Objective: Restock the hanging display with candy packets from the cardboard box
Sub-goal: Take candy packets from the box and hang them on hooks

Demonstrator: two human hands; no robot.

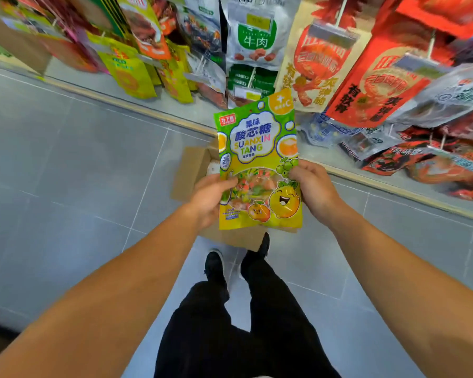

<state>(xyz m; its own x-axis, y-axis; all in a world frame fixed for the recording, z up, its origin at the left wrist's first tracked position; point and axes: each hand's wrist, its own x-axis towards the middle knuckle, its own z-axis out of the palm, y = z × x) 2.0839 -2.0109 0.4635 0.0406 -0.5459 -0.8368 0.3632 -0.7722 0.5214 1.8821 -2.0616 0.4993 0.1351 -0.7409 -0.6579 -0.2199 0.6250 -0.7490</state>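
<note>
— Left hand [212, 199]: curled round the left edge of the candy packet [258, 165], thumb on the printed front, fingers hidden behind. Clamped, not loose.

— And the right hand [313, 186]?

— Same on the opposite edge. Thumb pinched onto the front near the green fruit drawing, remaining fingers tucked behind the film. Both closed on the one packet, low down along its sides.

— Why held so low, at both edges?

— Probably to keep the top free. Held upright, face toward the camera, top edge pointing up at the hanging display [306, 64]. Likely squared that way to line its top up with a peg. No hang hole made out, though; too small to tell.

— Where exactly, relative to everything else?

— Raised in front of the body, above the cardboard box [194, 170], not yet touching any peg or any hung bag. Box down on the grey tiled floor [66, 165], flap open, mostly hidden behind the packet; contents barely seen, just a pale sliver at the rim.

— Further out?

— Rows of snack bags on rods: a white and green bag [253, 36] straight above the packet, red bags [372, 85] to the right, yellow bags [129, 69] to the left. Black shoes [216, 264] and dark trousers below, just beside the box.

— Stage of the job?

— Judged as mid-carry: packet out of the box, not yet hung.
</note>
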